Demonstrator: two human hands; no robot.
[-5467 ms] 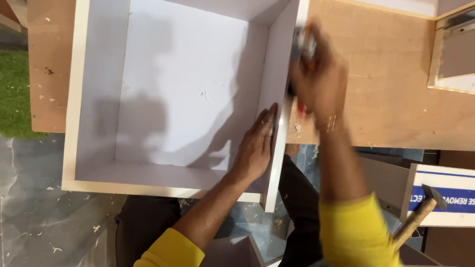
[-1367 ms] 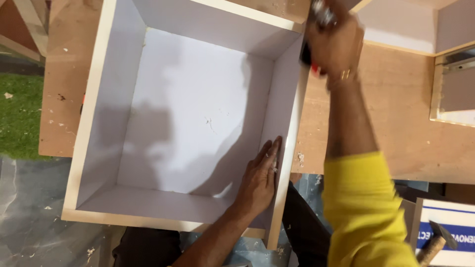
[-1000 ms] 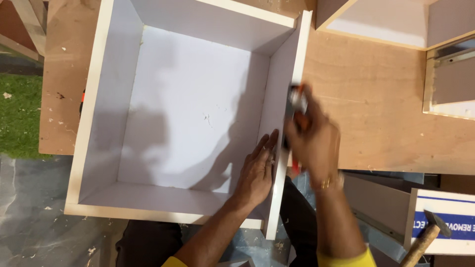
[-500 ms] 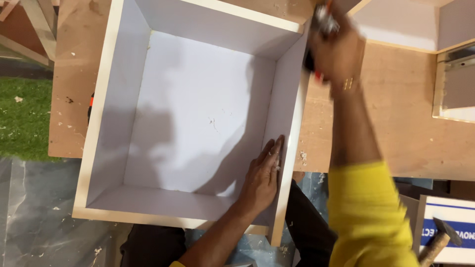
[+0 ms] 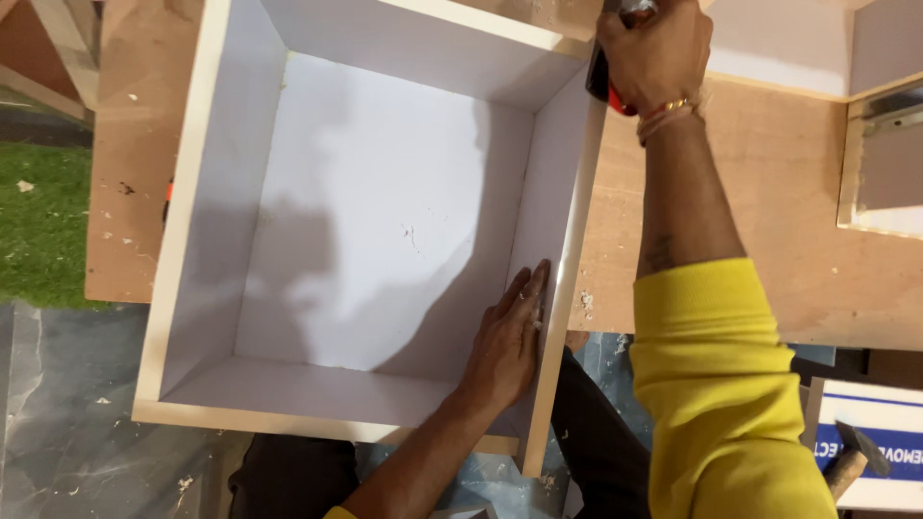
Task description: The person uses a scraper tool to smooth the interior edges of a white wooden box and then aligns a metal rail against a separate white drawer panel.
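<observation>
The open box [image 5: 385,221] was white inside, with pale cream cut edges. The workbench [image 5: 769,211] beneath it was tan plywood flecked with light sawdust. The sleeve [image 5: 721,384] was bright yellow. The tool [image 5: 606,82] gripped in the right hand [image 5: 654,53] showed black and red. A green patch of grass [image 5: 38,221] lay at the far left, above grey marbled flooring [image 5: 58,423].

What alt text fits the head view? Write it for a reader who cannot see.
Seen from above, a person's left hand presses flat against the inside right wall of an open white box on a plywood table. The right hand grips a red-and-black tool at the box's far right corner.
</observation>
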